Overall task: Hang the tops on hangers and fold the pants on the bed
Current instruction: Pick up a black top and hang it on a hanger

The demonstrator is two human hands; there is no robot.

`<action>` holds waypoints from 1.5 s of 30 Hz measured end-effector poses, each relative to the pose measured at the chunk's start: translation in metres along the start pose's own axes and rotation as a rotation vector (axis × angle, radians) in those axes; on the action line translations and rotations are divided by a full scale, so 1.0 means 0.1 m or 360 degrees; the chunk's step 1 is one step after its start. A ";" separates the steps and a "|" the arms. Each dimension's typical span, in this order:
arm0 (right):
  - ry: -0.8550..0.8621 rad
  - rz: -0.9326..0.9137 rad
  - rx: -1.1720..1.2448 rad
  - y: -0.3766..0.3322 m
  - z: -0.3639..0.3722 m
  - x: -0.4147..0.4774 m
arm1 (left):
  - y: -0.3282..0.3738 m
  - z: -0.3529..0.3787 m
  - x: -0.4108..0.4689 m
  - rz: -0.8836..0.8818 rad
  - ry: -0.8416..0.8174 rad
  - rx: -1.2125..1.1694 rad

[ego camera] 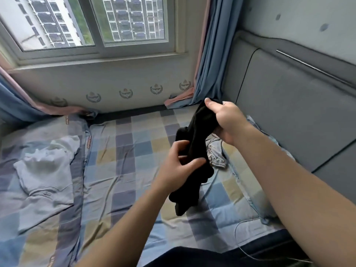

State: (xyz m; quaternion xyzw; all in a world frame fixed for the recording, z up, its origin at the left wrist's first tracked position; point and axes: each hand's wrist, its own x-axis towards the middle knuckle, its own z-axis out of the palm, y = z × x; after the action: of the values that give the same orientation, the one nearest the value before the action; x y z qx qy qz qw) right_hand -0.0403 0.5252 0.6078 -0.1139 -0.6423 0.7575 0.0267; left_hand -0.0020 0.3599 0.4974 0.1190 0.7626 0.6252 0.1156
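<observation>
Above the bed, I held the black garment bunched in mid-air — right grip clenched round its top, left grip pinching lower down. I judged it best to shake it open first — top or pants, I couldn't tell.

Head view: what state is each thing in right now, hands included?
black garment: bunched, held up in both hands.
left hand: grips the garment's middle.
right hand: grips its top end.
light grey garment: lying crumpled on the left of the bed.
small pale blue garment: crumpled on the bed, behind the black one.
curtains: drawn aside.
</observation>
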 end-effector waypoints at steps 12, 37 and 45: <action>0.0137 0.0072 0.0443 0.04 -0.57 0.22 | 0.10 0.02 0.46 0.0143 0.0362 0.0015; -0.0530 0.0363 -0.0878 1.45 -0.19 0.13 | 0.70 -0.99 0.88 -0.0169 0.0671 -0.0460; -0.0111 0.0296 -0.0174 0.50 -0.11 0.30 | 0.12 -0.66 0.66 -0.0052 0.0344 0.0281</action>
State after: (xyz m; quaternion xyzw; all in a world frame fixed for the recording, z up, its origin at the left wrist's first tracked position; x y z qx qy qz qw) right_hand -0.0624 0.5327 0.5527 -0.1477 -0.6698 0.7241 -0.0722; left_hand -0.0859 0.3222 0.5196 0.0483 0.8245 0.5629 0.0321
